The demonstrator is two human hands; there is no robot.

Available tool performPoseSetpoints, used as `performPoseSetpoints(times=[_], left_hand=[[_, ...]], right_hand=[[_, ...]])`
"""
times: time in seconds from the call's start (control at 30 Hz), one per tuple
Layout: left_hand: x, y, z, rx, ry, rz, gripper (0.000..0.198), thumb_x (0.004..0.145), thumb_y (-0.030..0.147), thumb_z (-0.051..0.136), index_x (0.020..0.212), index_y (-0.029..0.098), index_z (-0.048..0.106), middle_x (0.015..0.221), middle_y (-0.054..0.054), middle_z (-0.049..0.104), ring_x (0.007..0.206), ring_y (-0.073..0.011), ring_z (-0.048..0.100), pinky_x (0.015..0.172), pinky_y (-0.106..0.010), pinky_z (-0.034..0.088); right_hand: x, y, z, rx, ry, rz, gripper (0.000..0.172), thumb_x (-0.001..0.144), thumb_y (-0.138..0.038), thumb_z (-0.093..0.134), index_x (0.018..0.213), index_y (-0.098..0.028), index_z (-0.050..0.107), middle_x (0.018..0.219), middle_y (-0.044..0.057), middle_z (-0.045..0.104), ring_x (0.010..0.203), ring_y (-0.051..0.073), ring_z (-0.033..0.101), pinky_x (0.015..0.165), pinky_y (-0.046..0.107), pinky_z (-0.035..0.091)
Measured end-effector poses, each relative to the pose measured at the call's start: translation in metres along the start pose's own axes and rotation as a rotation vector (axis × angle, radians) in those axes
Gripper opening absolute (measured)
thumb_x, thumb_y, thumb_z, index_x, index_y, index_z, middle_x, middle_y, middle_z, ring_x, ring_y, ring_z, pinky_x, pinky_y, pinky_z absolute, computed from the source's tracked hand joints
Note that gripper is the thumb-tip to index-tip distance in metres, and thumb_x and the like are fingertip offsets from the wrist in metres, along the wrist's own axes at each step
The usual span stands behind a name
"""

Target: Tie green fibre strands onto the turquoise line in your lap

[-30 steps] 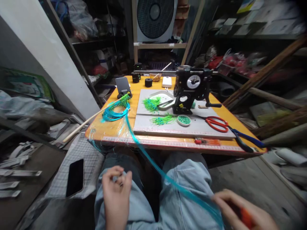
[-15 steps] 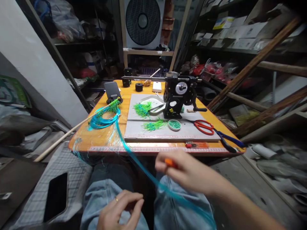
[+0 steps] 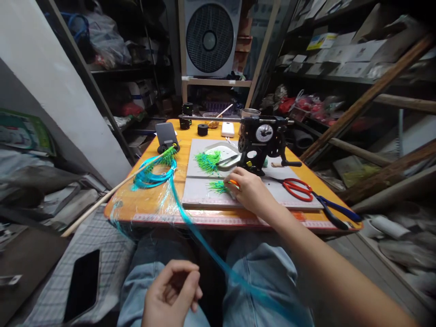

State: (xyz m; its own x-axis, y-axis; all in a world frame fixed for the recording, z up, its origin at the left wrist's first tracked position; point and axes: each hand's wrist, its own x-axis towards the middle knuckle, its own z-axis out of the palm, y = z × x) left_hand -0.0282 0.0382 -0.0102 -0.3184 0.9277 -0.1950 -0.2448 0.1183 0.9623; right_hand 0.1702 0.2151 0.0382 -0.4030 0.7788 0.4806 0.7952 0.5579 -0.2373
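My right hand [image 3: 247, 188] is over the front grey board [image 3: 200, 195], its fingers closed round a small orange tool [image 3: 234, 182]; the rest of the tool is hidden. Loose green and blue bristly strands [image 3: 217, 186] lie just left of those fingers. The white dish of green beads seen earlier is now covered by the hand. Low in front, above my lap, my left hand [image 3: 173, 290] has its fingers curled in and thumb against them; anything in them is too small to make out. A long bundle of blue strands [image 3: 204, 245] runs from the table across my lap.
A black hand-cranked winding machine [image 3: 262, 141] stands behind my right hand. Red-handled scissors [image 3: 298, 189] and blue pliers [image 3: 335, 209] lie at the right. At the left are a coil of blue strands [image 3: 145, 179], a wooden stick [image 3: 112, 195] and a phone [image 3: 81, 286].
My right hand has moved forward and up from above my lap to the board, keeping the orange tool. My left hand has turned slightly, fingers more curled. The view has shifted a little.
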Motion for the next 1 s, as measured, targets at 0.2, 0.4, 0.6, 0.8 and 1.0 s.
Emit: performPoseSetpoints(times=[0.2,0.4,0.6,0.8,1.0], left_hand=[[0.007,0.018,0.014,-0.245,-0.038,0.026,0.033,0.069,0.042,0.084,0.068,0.015,0.065,0.064,-0.001,0.069,0.049,-0.0074,0.056,0.044,-0.014,0.041],[-0.002,0.019,0.022,-0.238,-0.175,0.056,0.023,0.083,0.036,0.073,0.077,0.014,0.066,0.076,-0.005,0.072,0.055,-0.0108,0.060,0.050,-0.020,0.044],[-0.015,0.015,0.028,-0.193,-0.203,0.031,0.026,0.082,0.037,0.075,0.075,0.015,0.063,0.064,0.001,0.067,0.047,-0.0068,0.056,0.045,-0.015,0.042],[-0.028,0.009,0.031,-0.129,-0.085,0.088,0.025,0.079,0.037,0.078,0.075,0.017,0.063,0.061,0.003,0.065,0.048,-0.0069,0.056,0.046,-0.015,0.044],[-0.041,-0.002,0.034,-0.013,-0.130,0.194,0.014,0.082,0.028,0.074,0.075,0.019,0.067,0.064,0.003,0.062,0.054,-0.0090,0.058,0.053,-0.017,0.048]], right_hand=[[-0.031,-0.026,-0.026,0.004,0.118,-0.159,0.024,0.095,-0.009,0.048,0.097,-0.015,0.071,0.098,0.011,0.065,0.075,0.017,0.064,0.063,0.026,0.048],[-0.089,-0.069,-0.043,0.110,0.180,-0.384,0.025,0.097,-0.004,0.048,0.113,-0.010,0.066,0.094,0.011,0.066,0.077,0.014,0.064,0.062,0.021,0.049],[-0.120,-0.082,-0.043,0.112,0.107,-0.339,0.029,0.097,-0.008,0.048,0.121,-0.015,0.063,0.096,0.012,0.070,0.077,0.016,0.067,0.054,0.022,0.046],[-0.140,-0.102,-0.030,0.505,0.174,0.071,0.020,0.090,-0.010,0.062,0.103,-0.021,0.072,0.082,0.006,0.064,0.068,0.014,0.064,0.056,0.022,0.048],[-0.154,-0.125,-0.008,1.396,-0.051,0.773,0.029,0.085,-0.046,0.070,0.084,-0.018,0.074,0.066,-0.002,0.053,0.042,0.004,0.038,0.037,0.017,0.030]])
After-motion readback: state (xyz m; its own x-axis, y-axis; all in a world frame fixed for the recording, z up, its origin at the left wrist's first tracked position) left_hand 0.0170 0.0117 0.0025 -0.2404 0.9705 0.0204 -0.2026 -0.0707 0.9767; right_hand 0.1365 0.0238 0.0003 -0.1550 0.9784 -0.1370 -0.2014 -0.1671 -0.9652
